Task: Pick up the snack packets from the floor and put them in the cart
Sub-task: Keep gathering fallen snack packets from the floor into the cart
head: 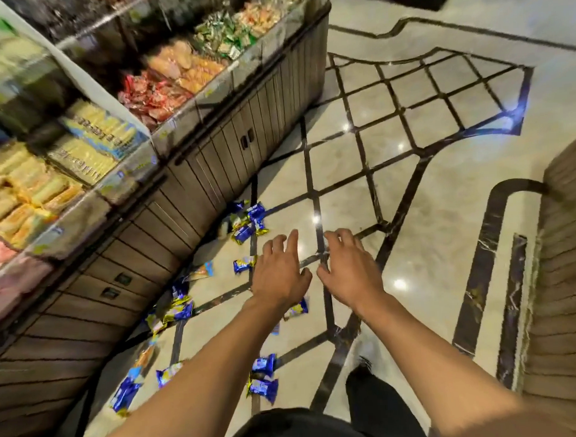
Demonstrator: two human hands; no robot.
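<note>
The pickup has not begun: both arms reach forward, the left hand (277, 271) and right hand (350, 268) spread wide with fingers loose, holding nothing. The next move, as I judge it, calls for lowering toward the floor (410, 166) and pinching a wrapper. One blue snack packet (244, 264) lies just left of the left hand; more lie beyond and beneath that forearm. No cart is in view.

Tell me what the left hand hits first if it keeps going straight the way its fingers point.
Likely bare floor: the left hand points up the aisle, passing just right of the far packet cluster. Depth is unclear.
</note>
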